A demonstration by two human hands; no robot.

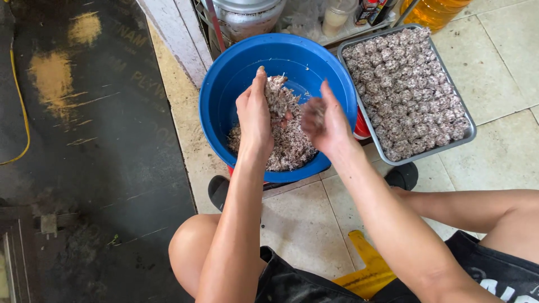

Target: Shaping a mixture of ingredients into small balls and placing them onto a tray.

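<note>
A blue plastic basin [230, 84] stands on the tiled floor with a heap of minced meat mixture [292, 148] in it. My left hand [254, 115] is raised over the basin, cupping a clump of the mixture against its palm. My right hand [328, 123] hovers beside it with a small lump of mixture [314, 112] in its fingers, slightly blurred. To the right of the basin lies a grey metal tray [469, 137] packed with several rows of formed meatballs [407, 90].
Jars, bottles and a metal pot [244, 17] stand behind the basin. A yellow oil container [435, 10] is at the top right. Dark plywood board [84, 140] covers the floor on the left. My bare knees, black sandals [219, 191] and a yellow stool [368, 269] are below.
</note>
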